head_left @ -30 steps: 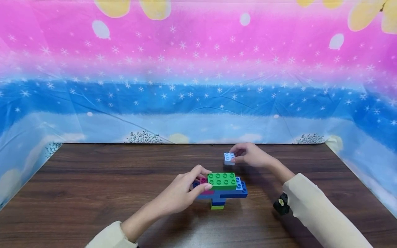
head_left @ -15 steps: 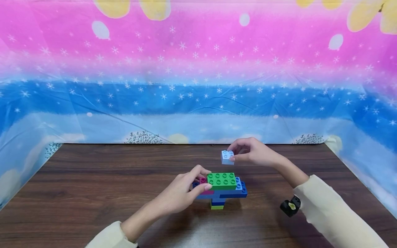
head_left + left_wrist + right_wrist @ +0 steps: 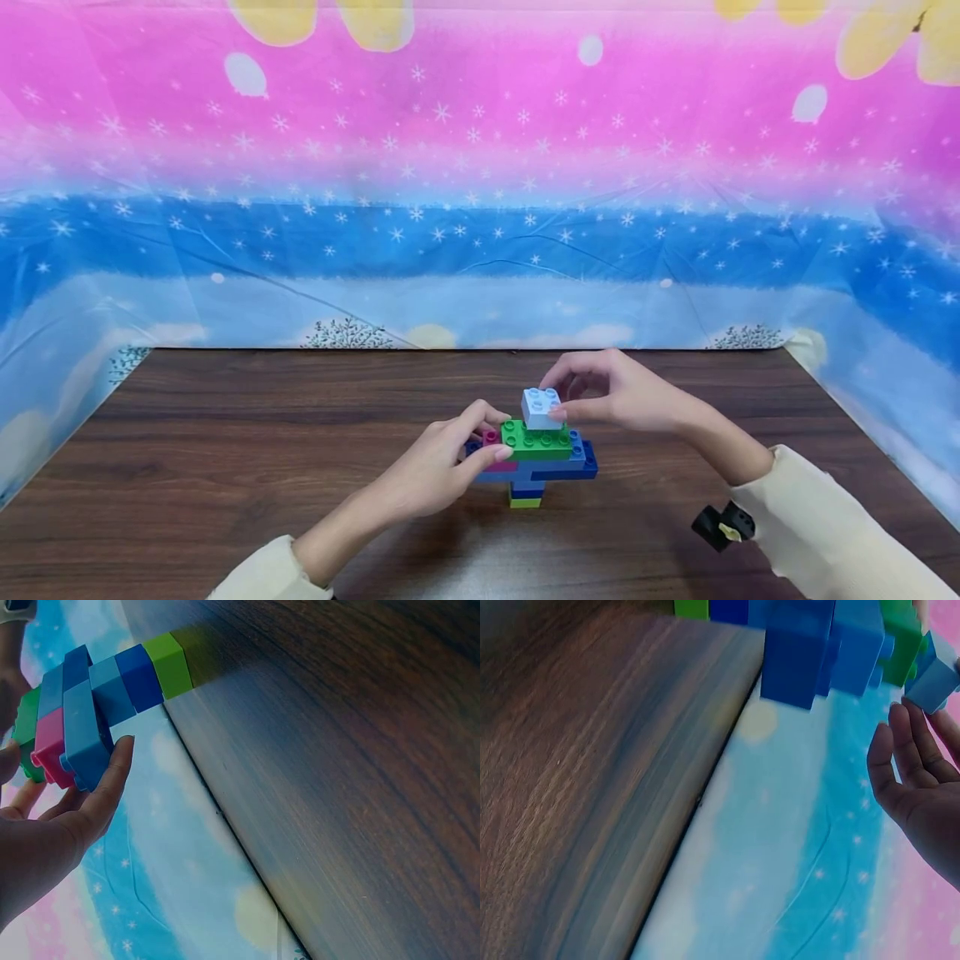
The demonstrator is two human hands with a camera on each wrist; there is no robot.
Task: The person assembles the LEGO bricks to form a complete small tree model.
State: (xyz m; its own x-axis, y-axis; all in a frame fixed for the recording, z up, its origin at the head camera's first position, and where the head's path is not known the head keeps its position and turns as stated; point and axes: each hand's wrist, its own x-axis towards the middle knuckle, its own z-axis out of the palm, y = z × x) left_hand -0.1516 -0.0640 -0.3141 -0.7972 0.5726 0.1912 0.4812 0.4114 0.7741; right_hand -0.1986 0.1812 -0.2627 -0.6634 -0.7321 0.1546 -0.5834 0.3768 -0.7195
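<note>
A brick tower (image 3: 527, 487) stands on the table, with a narrow lime-green, dark-blue and blue stem and wider blue, pink and green layers above. The left hand (image 3: 442, 462) grips the upper layers from the left, its thumb by the green brick (image 3: 517, 450). In the left wrist view, a finger lies under the overhanging blue brick (image 3: 84, 739), beside the pink brick (image 3: 51, 742). The right hand (image 3: 630, 396) pinches a pale-blue four-stud brick (image 3: 540, 408) over the green brick's right part. It sits tilted at the green studs in the right wrist view; whether they touch I cannot tell.
The dark wooden table (image 3: 262, 425) extends around the tower. A pink and blue snowflake-patterned cloth (image 3: 450, 233) hangs behind and along both sides. A black device (image 3: 723, 527) sits at the right wrist by the cream sleeve.
The right hand has brought the pale-blue brick from behind the tower, first up, then toward the person and down over the green brick. The left hand and tower have stayed put.
</note>
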